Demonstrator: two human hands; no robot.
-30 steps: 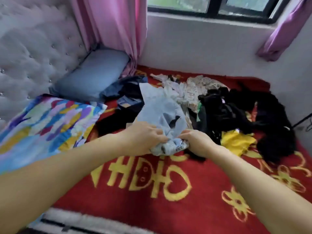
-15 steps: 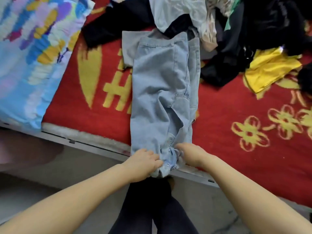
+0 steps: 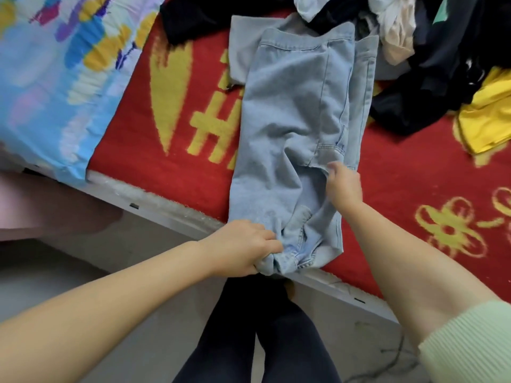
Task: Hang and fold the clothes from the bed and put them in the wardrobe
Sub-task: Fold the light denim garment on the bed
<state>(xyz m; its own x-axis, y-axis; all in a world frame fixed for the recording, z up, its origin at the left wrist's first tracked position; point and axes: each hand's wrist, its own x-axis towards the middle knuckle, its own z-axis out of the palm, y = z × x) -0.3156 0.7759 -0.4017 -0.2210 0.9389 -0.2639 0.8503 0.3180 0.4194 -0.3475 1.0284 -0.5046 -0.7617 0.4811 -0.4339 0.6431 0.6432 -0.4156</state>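
Far left of both hands, a multicoloured pillow [image 3: 63, 76] lies at the bed's near edge on the red blanket [image 3: 130, 150]. The blanket carries yellow woven shapes: a heart and, beside it, part of a blocky character that the jeans cover, so it cannot be read. The left hand [image 3: 243, 248] has its fingers [image 3: 269, 239] clenched round the bunched near end of the light-blue jeans [image 3: 290, 111], right at the bed's edge. From that grip the jeans stretch away across the blanket, folded lengthwise, their far end tucked under the clothes pile [image 3: 431, 51]. No label shows on the denim. Just right of the left hand and farther in, the right hand [image 3: 344, 186] rests on the jeans, its fingers curled at a fold; whether they pinch the cloth cannot be told. Beyond the right fingers a yellow garment [image 3: 486, 123] lies beside dark clothes, and yellow flowers mark the blanket.
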